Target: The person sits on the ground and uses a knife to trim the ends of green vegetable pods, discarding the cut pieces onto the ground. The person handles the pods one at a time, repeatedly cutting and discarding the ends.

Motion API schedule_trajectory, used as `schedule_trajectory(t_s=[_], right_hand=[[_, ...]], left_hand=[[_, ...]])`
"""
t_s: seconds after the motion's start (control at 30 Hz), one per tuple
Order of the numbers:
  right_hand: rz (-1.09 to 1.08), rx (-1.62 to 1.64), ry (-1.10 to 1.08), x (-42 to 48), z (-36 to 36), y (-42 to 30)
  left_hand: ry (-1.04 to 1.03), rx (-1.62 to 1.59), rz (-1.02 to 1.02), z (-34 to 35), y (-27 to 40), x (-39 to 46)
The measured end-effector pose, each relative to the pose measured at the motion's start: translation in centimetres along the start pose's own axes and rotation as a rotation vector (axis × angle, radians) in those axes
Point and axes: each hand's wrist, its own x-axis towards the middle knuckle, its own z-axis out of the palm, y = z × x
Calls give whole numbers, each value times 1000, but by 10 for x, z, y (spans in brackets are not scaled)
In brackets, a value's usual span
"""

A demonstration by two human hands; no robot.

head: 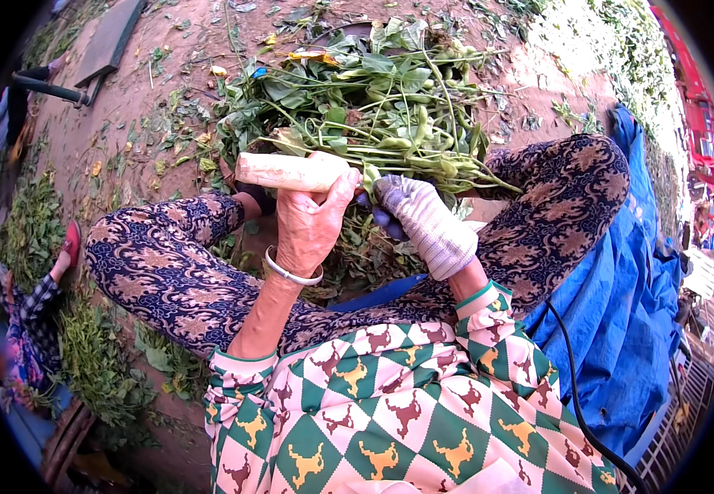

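Observation:
My bare left hand [319, 210], with a light bangle at the wrist, is closed around a pale, thick, rounded handle [277, 172] that points left; what lies at its right end is hidden by my fingers. My right hand [419, 216] wears a white and purple knitted glove and pinches a green bean pod [370, 176] close beside the left fingertips. Just beyond both hands lies a heap of cut bean plants [388, 117] with leaves, stems and plump green pods. Loose leaves [369, 247] lie below the hands, between my legs.
A blue tarpaulin [610, 296] lies bunched at the right, with a black cable [570, 376] across it. At the left, another person [33, 333] sits by piles of plants [97, 358]. A dark board [110, 43] stands at the upper left. Leaves litter the dirt ground [172, 80].

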Motion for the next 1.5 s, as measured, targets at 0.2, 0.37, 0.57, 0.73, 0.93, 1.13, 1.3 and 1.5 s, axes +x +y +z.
schedule_trajectory(t_s=[0.2, 0.37, 0.57, 0.73, 0.93, 1.13, 1.3, 1.5], right_hand=[[32, -181, 160, 12, 4, -7], [-19, 153, 102, 8, 1, 7], [62, 84, 142, 7, 1, -5], [-75, 5, 106, 7, -1, -4], [36, 179, 37, 7, -12, 20], [172, 235, -42, -8, -29, 26], [247, 304, 44, -26, -41, 24], [145, 317, 50, -31, -43, 20]], left_hand=[[-43, 154, 45, 0, 8, -1], [-62, -129, -93, -5, 0, -2], [-155, -106, -137, -10, -1, 2], [-186, -158, -177, -14, 3, 2], [-189, -168, -202, -10, -3, 3], [-126, -92, -182, -9, 4, 2], [-44, 366, 221, 0, 14, 6], [-311, 395, 576, 40, 25, 30]])
